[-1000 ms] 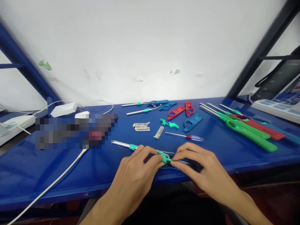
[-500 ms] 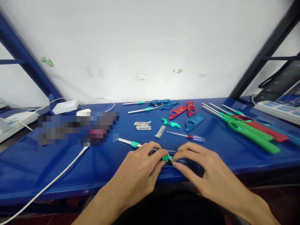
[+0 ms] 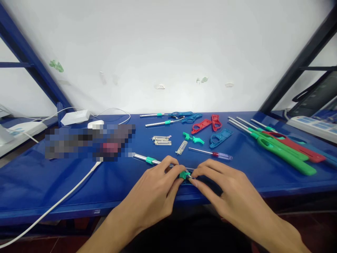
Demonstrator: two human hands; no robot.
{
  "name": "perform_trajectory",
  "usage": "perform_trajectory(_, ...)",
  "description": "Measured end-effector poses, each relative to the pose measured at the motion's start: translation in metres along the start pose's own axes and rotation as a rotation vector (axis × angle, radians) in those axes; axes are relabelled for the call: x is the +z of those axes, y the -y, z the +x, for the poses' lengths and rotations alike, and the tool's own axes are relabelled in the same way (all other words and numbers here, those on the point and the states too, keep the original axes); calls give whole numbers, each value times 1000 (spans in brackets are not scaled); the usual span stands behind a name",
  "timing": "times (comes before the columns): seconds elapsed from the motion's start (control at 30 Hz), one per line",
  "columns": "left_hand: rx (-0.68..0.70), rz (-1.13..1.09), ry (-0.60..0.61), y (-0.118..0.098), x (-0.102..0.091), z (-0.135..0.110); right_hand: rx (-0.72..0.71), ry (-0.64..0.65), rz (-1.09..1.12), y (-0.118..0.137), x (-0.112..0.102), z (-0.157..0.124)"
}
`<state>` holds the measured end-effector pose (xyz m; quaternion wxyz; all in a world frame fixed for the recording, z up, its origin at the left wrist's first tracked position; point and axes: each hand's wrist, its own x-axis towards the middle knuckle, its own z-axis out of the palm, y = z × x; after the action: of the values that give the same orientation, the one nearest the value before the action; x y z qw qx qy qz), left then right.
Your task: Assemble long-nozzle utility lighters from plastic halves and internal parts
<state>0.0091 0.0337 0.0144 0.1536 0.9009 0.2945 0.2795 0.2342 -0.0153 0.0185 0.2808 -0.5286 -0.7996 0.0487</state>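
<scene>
Close to the table's front edge, my left hand [image 3: 155, 186] pinches a small green plastic trigger [image 3: 183, 174] between thumb and forefinger. Opposite it, the thumb and fingers of my right hand [image 3: 226, 186] are closed on a thin wire [image 3: 192, 177] at the trigger's right end. Beneath both hands lies a dark blue lighter handle half, mostly covered by them. A metal lighter tube [image 3: 140, 157] with a green collar [image 3: 150, 160] runs out to the left from behind my left hand.
Beyond my hands lie a screwdriver [image 3: 222, 156], loose green triggers [image 3: 197, 140], small clear fuel tanks [image 3: 181, 147], and red handle halves [image 3: 202, 125]. Assembled long lighters [image 3: 286, 156] lie on the right. A white cable [image 3: 60, 203] crosses the left side of the blue table [image 3: 105, 189].
Both hands have shifted slightly left with the green trigger, and the fingers of my right hand sit closer to it. The view has also moved a little.
</scene>
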Motion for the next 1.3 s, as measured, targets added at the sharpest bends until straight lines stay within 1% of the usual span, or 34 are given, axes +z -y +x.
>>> perform_trajectory(0.17, -6, -12, -2, 0, 1, 1, -18, -18, -17, 3, 3, -3)
perform_trajectory(0.3, -20, -29, 8, 1, 0, 3, 37, -45, 35, 4, 3, -6)
perform_trajectory(0.47, 2, -21, -8, 0, 0, 3, 81, -60, 86, 5, 3, -7)
perform_trajectory(0.6, 21, -22, -17, -1, 1, 2, 107, -136, 151, 4, 5, -9)
perform_trajectory(0.73, 33, -14, -19, 0, 2, 1, 108, -228, 147, 4, 7, -10)
perform_trajectory(1.03, 45, 26, -7, 0, 2, 1, 183, -311, 207, 2, 13, -14)
perform_trajectory(1.3, 95, 86, -30, 2, 4, -1, 126, -328, 196, 1, 15, -14)
